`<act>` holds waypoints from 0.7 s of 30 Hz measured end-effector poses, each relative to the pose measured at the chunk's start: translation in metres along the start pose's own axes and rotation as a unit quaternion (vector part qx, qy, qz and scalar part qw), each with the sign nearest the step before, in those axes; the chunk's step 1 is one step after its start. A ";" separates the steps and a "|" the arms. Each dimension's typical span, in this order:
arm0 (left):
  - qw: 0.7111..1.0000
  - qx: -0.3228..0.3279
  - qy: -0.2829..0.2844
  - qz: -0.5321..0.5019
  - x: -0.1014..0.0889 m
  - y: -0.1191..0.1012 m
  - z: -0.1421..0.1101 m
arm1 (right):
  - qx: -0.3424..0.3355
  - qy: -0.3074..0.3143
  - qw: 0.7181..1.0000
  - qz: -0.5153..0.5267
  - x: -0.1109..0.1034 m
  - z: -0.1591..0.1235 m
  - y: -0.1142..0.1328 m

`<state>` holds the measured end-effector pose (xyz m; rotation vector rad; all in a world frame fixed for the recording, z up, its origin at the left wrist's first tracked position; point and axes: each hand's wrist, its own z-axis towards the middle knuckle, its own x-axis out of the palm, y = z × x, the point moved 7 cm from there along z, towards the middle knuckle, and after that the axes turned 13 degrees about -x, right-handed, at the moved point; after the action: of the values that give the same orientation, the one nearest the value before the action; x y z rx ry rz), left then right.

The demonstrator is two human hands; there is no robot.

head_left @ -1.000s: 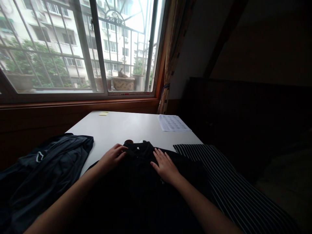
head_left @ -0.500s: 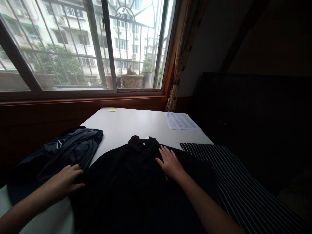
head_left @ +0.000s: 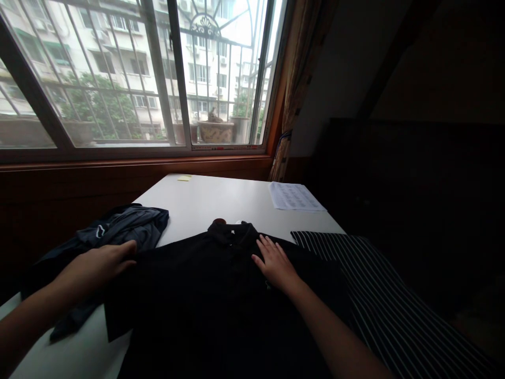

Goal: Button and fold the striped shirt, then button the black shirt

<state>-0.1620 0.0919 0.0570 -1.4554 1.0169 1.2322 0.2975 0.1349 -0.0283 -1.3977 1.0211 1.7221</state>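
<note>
A black collared shirt [head_left: 213, 284] lies spread on the white table [head_left: 221, 195], its collar toward the window and a small light mark on the chest. My right hand [head_left: 275, 264] rests flat on the shirt beside the collar, fingers stretched out. At the other side, my left hand [head_left: 103, 265] is closed with thumb and fingers on the shirt's sleeve, which spreads out below it. Just behind that hand lies a crumpled dark grey garment [head_left: 140, 226]. A black-and-white striped cloth [head_left: 379, 279] lies right of the shirt, partly under its sleeve.
Printed sheets [head_left: 295, 196] lie at the table's far right, and a yellow sticky note [head_left: 184, 178] at the far left. A brown round object [head_left: 219, 221] peeks out behind the collar. Beyond the table are a barred window [head_left: 213, 79] and a curtain [head_left: 286, 137].
My left hand has moved away from me and slightly left, drawing the shirt's sleeve outward with it. The right hand has stayed flat in place.
</note>
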 end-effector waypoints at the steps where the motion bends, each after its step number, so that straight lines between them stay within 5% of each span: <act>1: 0.998 0.000 0.018 0.053 0.008 0.003 -0.001 | 0.001 0.000 1.000 -0.001 0.000 0.000 0.000; 3: 0.993 0.001 0.027 0.116 0.018 0.007 -0.003 | 0.002 0.001 1.000 -0.002 0.000 -0.001 0.000; 5: 0.989 0.024 -0.022 0.144 0.015 -0.002 -0.006 | 0.002 0.001 1.000 -0.003 0.001 -0.001 0.000; 10: 0.970 0.200 -0.128 0.049 0.016 -0.083 -0.031 | 0.005 -0.002 1.000 -0.004 0.003 0.000 -0.001; 14: 0.952 0.275 -0.133 -0.019 0.059 -0.135 -0.042 | 0.006 -0.034 0.999 -0.015 -0.002 -0.002 0.001; 17: 0.964 0.227 -0.134 -0.020 0.089 -0.136 -0.032 | 0.012 -0.073 0.997 -0.027 -0.007 -0.005 0.003; 21: 0.972 0.205 -0.112 -0.023 0.101 -0.123 -0.019 | 0.018 -0.095 0.995 -0.033 -0.012 -0.007 0.003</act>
<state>-0.0236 0.0978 -0.0246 -0.9921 1.0051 1.0500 0.2999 0.1273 -0.0167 -1.2047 0.8867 1.7424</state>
